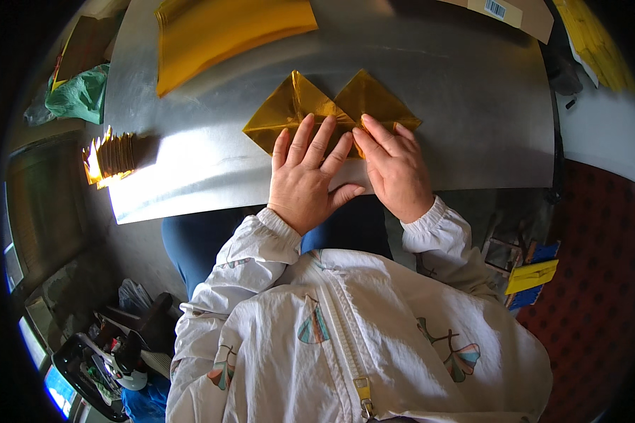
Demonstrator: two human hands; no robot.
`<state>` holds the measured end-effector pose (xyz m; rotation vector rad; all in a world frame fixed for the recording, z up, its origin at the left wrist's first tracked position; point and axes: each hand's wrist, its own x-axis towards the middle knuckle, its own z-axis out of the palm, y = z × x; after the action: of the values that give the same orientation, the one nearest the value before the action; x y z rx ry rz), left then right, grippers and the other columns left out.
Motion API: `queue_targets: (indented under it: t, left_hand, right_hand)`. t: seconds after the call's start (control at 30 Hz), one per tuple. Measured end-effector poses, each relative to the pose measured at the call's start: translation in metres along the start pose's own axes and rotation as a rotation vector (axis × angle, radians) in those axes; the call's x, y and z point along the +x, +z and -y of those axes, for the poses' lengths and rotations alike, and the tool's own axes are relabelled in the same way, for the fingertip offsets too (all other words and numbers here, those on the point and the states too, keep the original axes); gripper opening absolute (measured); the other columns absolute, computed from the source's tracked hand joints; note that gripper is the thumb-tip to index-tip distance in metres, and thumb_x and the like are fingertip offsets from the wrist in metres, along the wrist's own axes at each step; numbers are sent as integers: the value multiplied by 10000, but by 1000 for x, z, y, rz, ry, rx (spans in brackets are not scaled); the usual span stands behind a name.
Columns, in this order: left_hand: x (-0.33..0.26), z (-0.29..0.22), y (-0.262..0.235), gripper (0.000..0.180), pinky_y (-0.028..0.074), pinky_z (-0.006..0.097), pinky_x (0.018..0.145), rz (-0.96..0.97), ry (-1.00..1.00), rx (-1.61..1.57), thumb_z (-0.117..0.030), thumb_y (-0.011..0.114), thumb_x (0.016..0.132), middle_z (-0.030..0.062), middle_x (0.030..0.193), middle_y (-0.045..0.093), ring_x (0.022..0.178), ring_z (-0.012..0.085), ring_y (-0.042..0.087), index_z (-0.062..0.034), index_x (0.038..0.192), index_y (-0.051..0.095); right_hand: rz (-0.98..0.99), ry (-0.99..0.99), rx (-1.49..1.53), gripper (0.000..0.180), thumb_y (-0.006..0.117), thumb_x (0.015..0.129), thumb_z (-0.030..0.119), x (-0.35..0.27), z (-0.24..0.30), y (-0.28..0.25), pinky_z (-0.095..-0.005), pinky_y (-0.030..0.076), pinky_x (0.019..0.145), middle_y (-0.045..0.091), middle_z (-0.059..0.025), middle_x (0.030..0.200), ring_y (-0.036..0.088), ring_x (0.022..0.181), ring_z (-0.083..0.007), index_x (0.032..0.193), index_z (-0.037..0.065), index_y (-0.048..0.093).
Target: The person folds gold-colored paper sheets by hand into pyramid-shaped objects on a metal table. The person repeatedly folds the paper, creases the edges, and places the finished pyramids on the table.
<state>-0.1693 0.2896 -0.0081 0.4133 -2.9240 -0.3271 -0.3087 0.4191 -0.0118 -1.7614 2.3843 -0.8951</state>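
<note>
A sheet of shiny gold foil paper (pixel 275 116), folded so that two pointed peaks stand at its far side, lies on the metal table (pixel 466 106) in front of me. My left hand (pixel 305 169) rests flat on its near middle part, fingers spread and pointing away from me. Close beside it, my right hand (pixel 396 166) presses its fingertips onto the right half of the paper, fingers stretched out. Part of the paper's near edge is hidden under both hands.
A stack of flat gold foil sheets (pixel 236 35) lies at the far left of the table. Folded gold pieces (pixel 111 156) stand in a row at the left edge. A cardboard box (pixel 515 15) sits at the far right. A green plastic bag (pixel 81 95) is beyond the left edge.
</note>
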Motion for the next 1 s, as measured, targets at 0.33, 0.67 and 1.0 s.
queue_targets:
  t: [0.33, 0.67, 1.0]
  left_hand:
    - [1, 1, 2, 828, 194, 550, 1136, -21, 10, -22, -766, 493, 794, 113, 1471, 422, 1400, 354, 317, -198, 1395, 500]
    - [2, 1, 1, 814, 215, 549, 1126, -36, 7, -34, -746, 536, 781, 108, 1470, 417, 1389, 357, 333, -205, 1387, 495]
    - [2, 2, 1, 798, 211, 560, 1126, -14, 6, -19, -744, 529, 790, 103, 1475, 411, 1392, 357, 325, -216, 1387, 494]
  right_hand:
    - [41, -43, 50, 350, 602, 902, 154, -7, -8, -7, -445, 371, 1058, 550, -125, 1350, 588, 1095, -295, 1232, 37, 624]
    - [18, -11, 6, 286, 616, 893, 165, -1, -1, -9, -472, 374, 1033, 595, -122, 1274, 585, 1087, -284, 1142, 31, 662]
    - [-106, 91, -228, 252, 675, 865, 238, 44, -9, -13, -459, 331, 1040, 661, -53, 1175, 620, 987, -233, 1072, 99, 716]
